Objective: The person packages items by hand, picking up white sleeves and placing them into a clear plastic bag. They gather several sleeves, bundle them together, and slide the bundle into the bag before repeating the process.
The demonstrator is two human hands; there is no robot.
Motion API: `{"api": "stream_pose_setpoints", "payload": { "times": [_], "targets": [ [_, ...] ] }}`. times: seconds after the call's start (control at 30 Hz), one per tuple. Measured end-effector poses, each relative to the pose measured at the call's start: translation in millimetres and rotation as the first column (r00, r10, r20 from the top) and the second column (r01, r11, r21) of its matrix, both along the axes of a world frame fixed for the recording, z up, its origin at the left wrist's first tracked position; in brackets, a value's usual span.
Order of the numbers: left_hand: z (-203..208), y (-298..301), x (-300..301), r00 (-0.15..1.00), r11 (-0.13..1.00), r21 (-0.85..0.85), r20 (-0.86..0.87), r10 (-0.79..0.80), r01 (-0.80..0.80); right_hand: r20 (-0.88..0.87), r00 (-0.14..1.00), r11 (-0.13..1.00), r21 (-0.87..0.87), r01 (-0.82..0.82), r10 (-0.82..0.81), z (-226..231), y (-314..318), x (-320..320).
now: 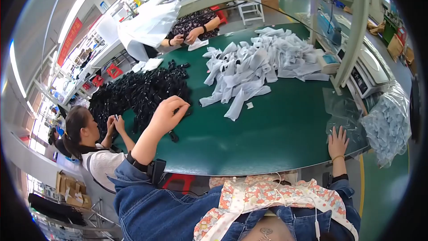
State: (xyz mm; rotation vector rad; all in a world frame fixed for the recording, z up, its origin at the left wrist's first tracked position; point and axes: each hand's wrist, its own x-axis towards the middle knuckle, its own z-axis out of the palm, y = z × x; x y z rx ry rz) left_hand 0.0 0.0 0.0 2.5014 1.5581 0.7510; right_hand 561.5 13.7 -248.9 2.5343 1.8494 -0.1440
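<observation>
My left hand (170,112) is raised at the near right edge of a pile of small black items (142,90). Its fingers are curled together toward the thumb; whatever they hold, if anything, cannot be made out against the black. At the table's right edge, my right hand (338,143) lies flat with fingers spread, by clear plastic bags (341,112). A heap of small items in whitish translucent bags (249,64) covers the far middle of the green table (214,140). One loose black piece (173,136) lies below my left wrist.
A co-worker (96,147) sits at my left, hands by the black pile. Another person's hands (187,38) work across the table. A shelf post (356,35) rises at the right, near a white scale-like device (365,71). A large clear bag of packed pieces (387,125) hangs beside the right edge.
</observation>
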Motion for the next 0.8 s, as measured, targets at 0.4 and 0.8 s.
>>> {"api": "stream_pose_setpoints", "payload": {
  "times": [0.4, 0.8],
  "targets": [
    [-190, 13, 56, 0.98, 0.992, -0.07, 0.178, -0.087, 0.101, -0.262, 0.224, 0.328, 0.483, -0.812, 0.939, -54, -7, -211],
    [-312, -15, 93, 0.979, 0.999, 0.045, -0.206, 0.005, 0.004, -0.545, 0.37, 0.65, 0.524, -0.55, 0.752, -76, -22, -166]
  ]
}}
